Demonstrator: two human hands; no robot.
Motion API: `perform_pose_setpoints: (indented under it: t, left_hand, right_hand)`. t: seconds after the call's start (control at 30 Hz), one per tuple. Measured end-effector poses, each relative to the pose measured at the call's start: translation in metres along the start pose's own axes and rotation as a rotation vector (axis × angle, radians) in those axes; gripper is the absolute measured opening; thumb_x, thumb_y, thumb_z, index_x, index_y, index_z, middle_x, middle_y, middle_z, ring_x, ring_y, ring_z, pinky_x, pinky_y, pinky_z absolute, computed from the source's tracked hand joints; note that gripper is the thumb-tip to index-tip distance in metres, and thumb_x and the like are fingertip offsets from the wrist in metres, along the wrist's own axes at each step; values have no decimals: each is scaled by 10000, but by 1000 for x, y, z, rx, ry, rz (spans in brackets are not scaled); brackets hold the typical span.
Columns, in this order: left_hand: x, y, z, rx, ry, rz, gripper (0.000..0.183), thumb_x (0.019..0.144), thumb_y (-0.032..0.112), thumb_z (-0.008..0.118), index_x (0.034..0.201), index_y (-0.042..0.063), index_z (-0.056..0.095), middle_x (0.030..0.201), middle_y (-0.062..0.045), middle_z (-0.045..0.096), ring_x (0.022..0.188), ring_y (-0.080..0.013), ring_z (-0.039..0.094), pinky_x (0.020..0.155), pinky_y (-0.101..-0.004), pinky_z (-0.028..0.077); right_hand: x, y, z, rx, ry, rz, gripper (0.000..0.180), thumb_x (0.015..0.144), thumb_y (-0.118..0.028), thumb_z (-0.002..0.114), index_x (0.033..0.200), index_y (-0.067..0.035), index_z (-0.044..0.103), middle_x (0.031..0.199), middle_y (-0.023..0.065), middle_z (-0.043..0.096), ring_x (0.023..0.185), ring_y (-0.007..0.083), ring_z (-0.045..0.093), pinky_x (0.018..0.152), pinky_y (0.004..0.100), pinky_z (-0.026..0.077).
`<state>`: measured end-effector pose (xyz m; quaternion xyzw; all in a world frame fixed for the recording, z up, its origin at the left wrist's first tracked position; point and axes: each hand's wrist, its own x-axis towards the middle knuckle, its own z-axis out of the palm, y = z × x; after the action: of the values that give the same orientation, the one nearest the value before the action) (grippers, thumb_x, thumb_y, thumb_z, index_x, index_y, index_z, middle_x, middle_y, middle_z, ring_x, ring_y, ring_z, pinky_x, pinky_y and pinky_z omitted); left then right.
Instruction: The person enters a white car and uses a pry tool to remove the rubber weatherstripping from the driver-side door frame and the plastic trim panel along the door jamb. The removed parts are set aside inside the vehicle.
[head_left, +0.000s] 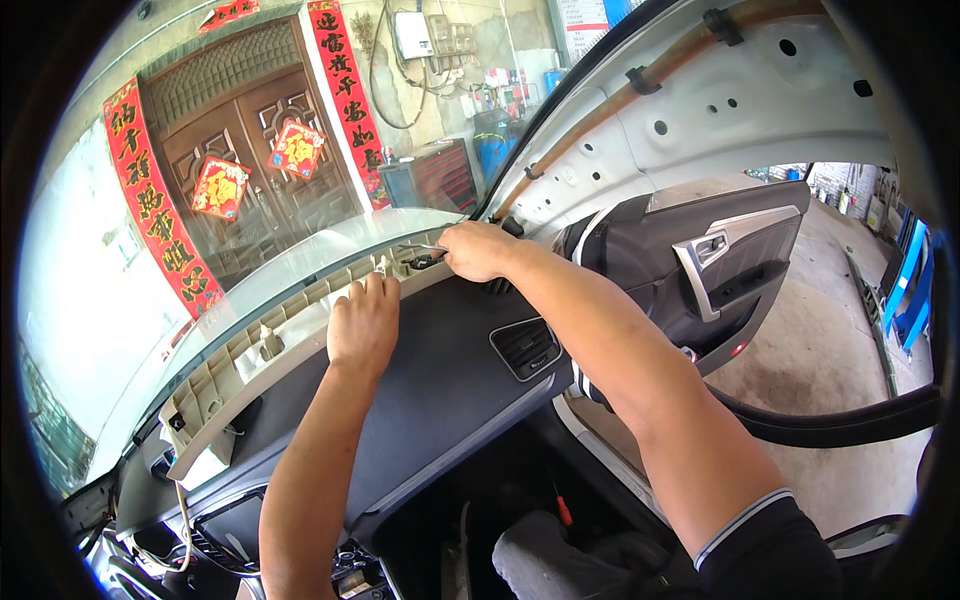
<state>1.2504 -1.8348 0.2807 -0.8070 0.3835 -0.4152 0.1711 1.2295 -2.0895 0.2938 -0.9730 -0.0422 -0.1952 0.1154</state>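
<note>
A long beige plastic trim panel (300, 330) lies along the top of the dark dashboard (442, 337), close to the windshield. Its ribbed side, with clip posts, faces up. My left hand (363, 322) has its fingers curled over the panel's near edge, around the middle. Farther right, my right hand (480, 251) grips a slim metal tool (421, 247) at the panel's right end; the fist hides most of it, so its exact kind is unclear. Just under the tool sits a small dark part (426, 262), perhaps a clip or connector.
The front passenger door (720, 262) stands open on the right. A bare metal pillar with a brown tube (592, 127) rises beside the windshield. An air vent (526, 349) is below my right forearm. A red-handled screwdriver (562, 510) lies in the footwell near my knee.
</note>
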Motion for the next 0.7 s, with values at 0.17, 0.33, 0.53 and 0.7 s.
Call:
perform_pose_setpoints:
  t: [0.17, 0.33, 0.53, 0.7]
  left_hand:
    - [-1, -2, 5, 4, 20, 7, 180, 953, 155, 645, 1118, 104, 591, 1025, -56, 617, 947, -222, 700, 739, -371, 614]
    - [2, 1, 0, -2, -3, -2, 147, 964, 165, 639, 1094, 107, 602, 1029, -53, 631, 966, -221, 700, 770, -360, 617]
    - [2, 0, 1, -6, -3, 1, 136, 971, 177, 634, 1085, 109, 608, 1022, -51, 644, 967, -229, 702, 768, -370, 621]
    - [-4, -5, 8, 23, 3, 1, 143, 971, 182, 633, 1092, 113, 603, 974, -41, 655, 943, -239, 705, 743, -382, 621]
  right_hand:
    - [3, 5, 6, -8, 21, -39, 315, 904, -135, 583, 1144, -88, 780, 1143, 212, 755, 1098, 398, 712, 961, 490, 560]
    - [8, 16, 8, -8, -25, -56, 334, 920, -141, 571, 1182, -106, 776, 1173, 208, 754, 1129, 381, 709, 992, 477, 551]
    - [11, 19, -5, 4, -129, -57, 399, 921, -134, 554, 1270, -125, 748, 1255, 202, 736, 1204, 368, 685, 1036, 468, 533]
    - [-3, 14, -11, -175, -250, -43, 468, 912, -114, 537, 1351, -85, 695, 1343, 200, 697, 1264, 383, 652, 1069, 464, 519]
